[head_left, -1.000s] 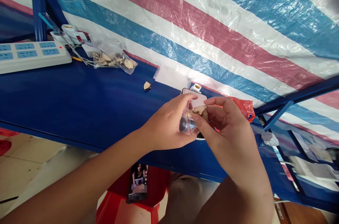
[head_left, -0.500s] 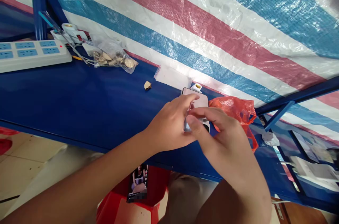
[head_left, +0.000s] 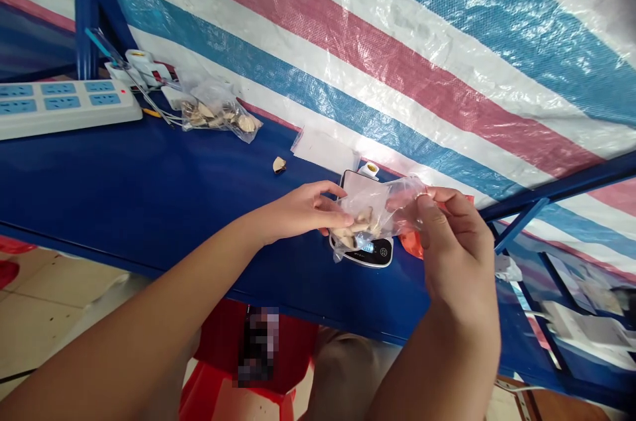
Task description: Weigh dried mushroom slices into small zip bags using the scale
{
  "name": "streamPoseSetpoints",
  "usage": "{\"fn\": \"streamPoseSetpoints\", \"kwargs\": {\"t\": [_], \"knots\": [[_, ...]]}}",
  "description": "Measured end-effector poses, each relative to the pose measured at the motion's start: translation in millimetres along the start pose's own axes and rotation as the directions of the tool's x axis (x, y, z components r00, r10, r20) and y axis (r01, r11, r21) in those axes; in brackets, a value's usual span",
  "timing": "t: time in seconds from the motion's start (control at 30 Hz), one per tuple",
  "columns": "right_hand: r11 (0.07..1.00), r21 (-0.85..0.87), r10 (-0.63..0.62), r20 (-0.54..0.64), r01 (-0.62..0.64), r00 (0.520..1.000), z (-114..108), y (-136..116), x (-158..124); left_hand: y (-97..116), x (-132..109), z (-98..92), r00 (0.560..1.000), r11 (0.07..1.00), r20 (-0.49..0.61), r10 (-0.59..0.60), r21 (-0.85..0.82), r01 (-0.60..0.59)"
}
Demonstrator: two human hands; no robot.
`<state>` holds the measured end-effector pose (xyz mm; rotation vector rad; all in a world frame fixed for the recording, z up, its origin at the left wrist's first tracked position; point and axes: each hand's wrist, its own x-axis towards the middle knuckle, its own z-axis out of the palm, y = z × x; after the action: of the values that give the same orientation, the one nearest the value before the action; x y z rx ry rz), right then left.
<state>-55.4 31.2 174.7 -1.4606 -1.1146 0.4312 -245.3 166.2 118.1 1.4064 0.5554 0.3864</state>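
A clear plastic zip bag (head_left: 370, 215) holding several pale, dried slices hangs low over a black-and-white digital scale (head_left: 365, 252), hiding most of its top. My right hand (head_left: 454, 242) pinches the bag's upper right corner between thumb and fingers. My left hand (head_left: 311, 212) comes in from the left, its fingertips against the bag's left side. Whether those fingers grip the film is hard to see. One loose pale slice (head_left: 279, 165) lies on the blue table (head_left: 149, 209), apart from both hands.
Behind the hands are a white sheet (head_left: 325, 149) and a red plastic bag (head_left: 412, 245). A second clear bag of slices (head_left: 218, 113) lies near a white power strip (head_left: 64, 106) with wires. A striped tarp (head_left: 397, 56) hangs behind the table.
The bag has spread out and now hangs with its slices over the scale. My right hand has moved right, drawing the bag's corner with it. The scale's lit display now shows below.
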Motion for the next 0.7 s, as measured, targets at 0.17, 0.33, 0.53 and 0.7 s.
{"fn": "streamPoseSetpoints", "kwargs": {"t": [0.17, 0.33, 0.53, 0.7], "knots": [[1.0, -0.016, -0.005, -0.015, 0.005, 1.0, 4.3, -1.6, 0.0, -1.2, 2.0, 9.5, 0.999, 0.989, -0.033, -0.016, -0.145, 0.011], [0.999, -0.04, 0.027, 0.001, -0.027, 1.0, 8.6, -6.3, -3.6, 0.7, -2.8, 16.1, 0.988, 0.944, 0.14, -0.061, -0.313, 0.102], [0.994, -0.102, 0.022, -0.065, -0.029, 0.998, 9.5, -6.7, -5.6, -1.0, -0.5, 26.3, 0.991, 0.905, 0.115, -0.062, -0.412, 0.105], [0.994, -0.106, 0.007, -0.083, -0.016, 0.997, 11.0, -8.5, -6.0, -6.3, 2.3, 26.4, 0.992, 0.906, 0.122, -0.032, -0.417, 0.08]]}}
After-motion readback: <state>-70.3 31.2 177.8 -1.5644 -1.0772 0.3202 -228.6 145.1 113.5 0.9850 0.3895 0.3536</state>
